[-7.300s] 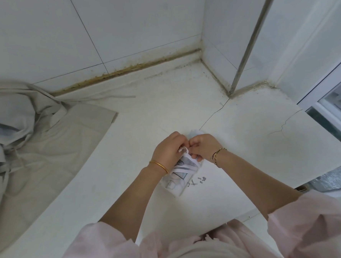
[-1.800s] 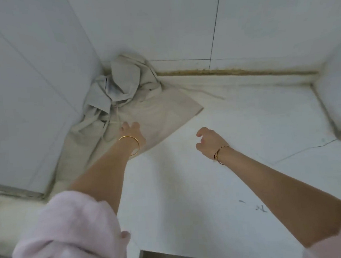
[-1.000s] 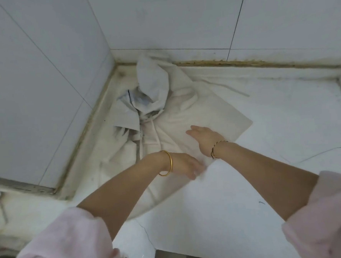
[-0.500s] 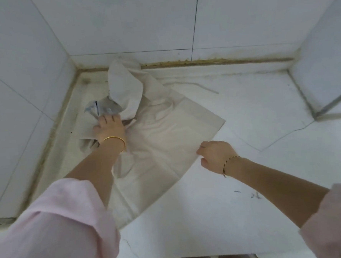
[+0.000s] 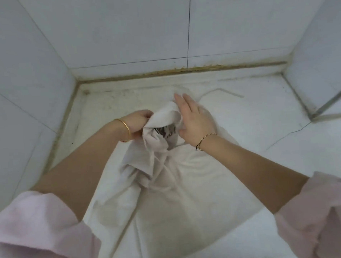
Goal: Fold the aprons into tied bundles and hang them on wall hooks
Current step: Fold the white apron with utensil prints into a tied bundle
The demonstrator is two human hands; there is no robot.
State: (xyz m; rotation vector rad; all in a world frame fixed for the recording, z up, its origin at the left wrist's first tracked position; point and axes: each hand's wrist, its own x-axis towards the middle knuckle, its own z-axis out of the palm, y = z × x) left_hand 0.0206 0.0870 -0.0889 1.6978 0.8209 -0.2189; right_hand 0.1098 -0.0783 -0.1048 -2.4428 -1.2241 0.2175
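1. Left hand (image 5: pixel 138 124) – fingers curled tight round the bunched top of a beige apron (image 5: pixel 170 198).
2. The apron lies spread over the white desk (image 5: pixel 264 113).
3. Right hand (image 5: pixel 194 120) – fingers straight, resting against the bunch.

No legible text; dark print (image 5: pixel 164 131) on apron (image 5: pixel 179 192) fold too blurred to read.

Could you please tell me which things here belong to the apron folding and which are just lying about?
Job: crumpled beige cloth apron, gripped by left hand, touched by right hand; thin beige tie strap.
Merely there: cracked white countertop; white wall tiles; grey metal corner strip.
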